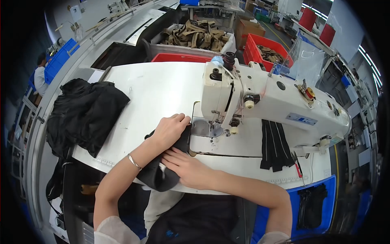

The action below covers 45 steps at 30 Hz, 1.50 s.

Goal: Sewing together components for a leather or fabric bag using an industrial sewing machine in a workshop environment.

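Note:
A black fabric piece [159,177] lies at the table's front edge, left of the sewing machine's needle area, its lower part bunched and drooping over the edge. My left hand [172,129], with a silver bracelet at the wrist, is closed on the far end of this fabric, its fingers curled beside the metal needle plate [202,128]. Just nearer to me, my right hand [186,167] lies on the fabric with fingers stretched out and a little apart; its thumb is hidden. The white sewing machine [260,87] stands right of both hands.
A heap of black fabric [87,112] covers the table's left end. Black strips [277,144] and red-handled snips [298,166] lie at the right. Beyond are a bin of brown pieces [199,35] and a red crate [252,42]. A blue tray [264,221] sits below right.

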{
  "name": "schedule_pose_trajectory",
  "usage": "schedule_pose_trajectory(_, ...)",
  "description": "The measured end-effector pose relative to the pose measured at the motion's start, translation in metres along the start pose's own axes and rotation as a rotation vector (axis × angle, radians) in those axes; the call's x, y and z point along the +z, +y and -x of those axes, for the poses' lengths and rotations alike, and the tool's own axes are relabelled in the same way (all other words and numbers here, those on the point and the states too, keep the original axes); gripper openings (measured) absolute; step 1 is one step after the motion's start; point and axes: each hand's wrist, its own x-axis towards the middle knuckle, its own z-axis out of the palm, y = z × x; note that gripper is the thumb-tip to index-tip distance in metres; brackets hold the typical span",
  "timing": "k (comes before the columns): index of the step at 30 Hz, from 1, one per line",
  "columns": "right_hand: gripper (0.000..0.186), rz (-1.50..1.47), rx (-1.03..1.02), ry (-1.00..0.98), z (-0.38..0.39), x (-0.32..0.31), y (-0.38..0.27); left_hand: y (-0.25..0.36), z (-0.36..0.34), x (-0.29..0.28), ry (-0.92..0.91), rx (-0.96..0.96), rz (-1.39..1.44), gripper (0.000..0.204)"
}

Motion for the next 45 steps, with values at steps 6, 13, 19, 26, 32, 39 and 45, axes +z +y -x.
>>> schedule_pose_trajectory(6,0.045,0.269,-0.001,-0.075,0.056,-0.037,0.01,0.006,-0.035,0.025,0.1,0.057,0.26,0.012)
schedule_pose_trajectory(13,0.051,0.165,0.077,-0.136,0.064,-0.048,0.026,0.019,-0.079,0.004,0.214,0.162,0.328,0.026)
schedule_pose_trajectory(19,0.047,0.385,0.162,-0.173,0.061,-0.054,0.033,0.02,-0.1,0.003,0.04,0.016,0.481,0.024)
schedule_pose_trajectory(26,0.047,0.047,0.28,-0.008,0.069,-0.036,0.039,0.021,-0.102,0.002,-0.125,-0.154,0.624,0.022)
schedule_pose_trajectory(32,0.039,0.014,0.221,0.046,0.067,-0.069,0.026,0.024,-0.102,-0.01,-0.25,-0.177,0.816,0.021)
schedule_pose_trajectory(39,0.019,0.681,0.862,0.156,0.117,-0.14,0.059,-0.03,-0.036,-0.056,-0.253,-0.28,0.93,0.017)
schedule_pose_trajectory(45,0.026,0.897,0.594,0.539,0.173,-0.166,0.126,0.066,-0.003,-0.093,-0.33,0.304,0.836,0.018)
